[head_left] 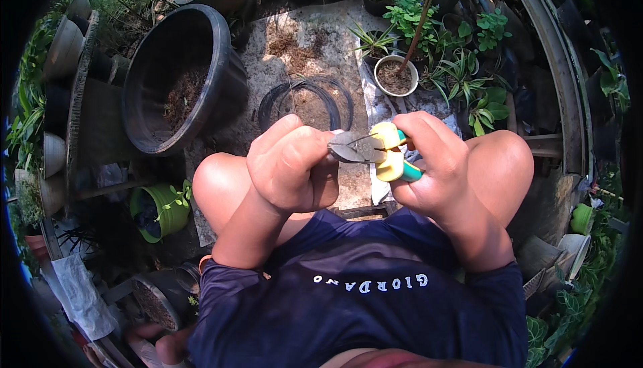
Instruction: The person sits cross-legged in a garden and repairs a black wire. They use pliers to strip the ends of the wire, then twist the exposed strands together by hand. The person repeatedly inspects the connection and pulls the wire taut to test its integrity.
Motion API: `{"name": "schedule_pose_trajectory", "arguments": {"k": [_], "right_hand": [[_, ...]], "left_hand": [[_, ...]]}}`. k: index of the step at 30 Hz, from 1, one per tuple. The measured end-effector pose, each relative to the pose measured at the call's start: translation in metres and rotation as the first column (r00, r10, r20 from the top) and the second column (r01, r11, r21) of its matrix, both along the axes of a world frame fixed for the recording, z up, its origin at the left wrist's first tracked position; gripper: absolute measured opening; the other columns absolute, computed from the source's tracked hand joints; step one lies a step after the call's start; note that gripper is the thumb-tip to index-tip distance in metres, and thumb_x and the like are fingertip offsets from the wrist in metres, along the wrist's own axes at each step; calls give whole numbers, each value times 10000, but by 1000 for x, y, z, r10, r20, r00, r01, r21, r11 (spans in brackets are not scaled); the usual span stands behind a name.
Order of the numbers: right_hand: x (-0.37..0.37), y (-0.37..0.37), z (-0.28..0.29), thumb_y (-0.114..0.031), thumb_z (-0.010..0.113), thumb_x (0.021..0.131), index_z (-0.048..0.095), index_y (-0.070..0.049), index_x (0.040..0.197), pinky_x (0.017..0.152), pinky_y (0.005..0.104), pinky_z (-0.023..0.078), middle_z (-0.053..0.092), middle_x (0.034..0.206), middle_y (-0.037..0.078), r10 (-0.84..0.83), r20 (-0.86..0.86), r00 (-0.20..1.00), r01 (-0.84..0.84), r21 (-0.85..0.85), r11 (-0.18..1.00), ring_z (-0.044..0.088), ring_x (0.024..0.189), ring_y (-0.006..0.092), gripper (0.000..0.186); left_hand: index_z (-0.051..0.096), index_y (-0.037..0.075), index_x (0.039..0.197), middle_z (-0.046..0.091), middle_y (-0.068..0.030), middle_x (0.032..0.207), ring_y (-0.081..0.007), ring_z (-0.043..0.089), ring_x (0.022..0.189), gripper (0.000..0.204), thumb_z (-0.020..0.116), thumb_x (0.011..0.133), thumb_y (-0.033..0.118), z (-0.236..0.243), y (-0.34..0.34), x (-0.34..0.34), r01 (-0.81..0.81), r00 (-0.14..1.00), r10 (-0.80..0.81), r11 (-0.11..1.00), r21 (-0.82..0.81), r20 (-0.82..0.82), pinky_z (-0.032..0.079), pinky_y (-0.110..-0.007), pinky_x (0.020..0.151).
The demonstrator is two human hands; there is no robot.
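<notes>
My right hand (434,162) is wrapped round the yellow and green handles of a pair of pliers (392,155). Their dark metal jaws point left and meet the fingertips of my left hand (289,166). That hand is closed in a pinch, and whatever lies between its fingers is hidden. Beyond both hands a coil of black wire (345,105) rests on the ground. One thin strand stands up from the coil near my left hand; where it ends I cannot tell.
A large black pot (226,60) with some soil leans on its side at the left. Potted plants (418,20) crowd the far right, beside a white pot of soil (396,78). A lime-green pot (157,212) sits near my left knee. Wooden rails (559,53) run along the right.
</notes>
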State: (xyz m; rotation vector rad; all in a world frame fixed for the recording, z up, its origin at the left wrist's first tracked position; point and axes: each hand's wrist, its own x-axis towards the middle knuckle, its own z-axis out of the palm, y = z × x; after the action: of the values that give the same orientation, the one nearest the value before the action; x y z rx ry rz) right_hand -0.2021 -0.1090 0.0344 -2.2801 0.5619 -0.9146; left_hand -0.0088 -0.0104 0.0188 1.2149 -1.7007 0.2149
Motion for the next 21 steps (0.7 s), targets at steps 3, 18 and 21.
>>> {"name": "schedule_pose_trajectory", "arguments": {"k": [3,18,21], "right_hand": [[-1,-3,-4,10,680,628,602,-1,996,684,399,512,591,850,158,27,14,1000,-27,3,1000,606,752,352,377],[-19,1,8,-4,553,812,589,0,1266,744,279,465,620,904,31,204,89,975,-147,948,284,590,799,115,456],[-20,-8,7,30,479,800,509,30,1340,888,342,493,649,966,94,204,176,963,-200,974,106,631,989,197,541]], "left_hand": [[552,36,959,596,-49,650,-173,493,458,329,645,670,-92,5,-6,-8,-18,998,15,997,-71,-54,382,-280,430],[595,-12,954,531,-65,611,-162,465,476,82,646,891,3,0,-10,-10,35,940,-24,999,27,-340,377,-278,458],[598,-14,952,554,-62,650,-142,471,484,69,641,904,10,-2,-9,-7,23,932,-9,999,33,-364,390,-261,469]]}}
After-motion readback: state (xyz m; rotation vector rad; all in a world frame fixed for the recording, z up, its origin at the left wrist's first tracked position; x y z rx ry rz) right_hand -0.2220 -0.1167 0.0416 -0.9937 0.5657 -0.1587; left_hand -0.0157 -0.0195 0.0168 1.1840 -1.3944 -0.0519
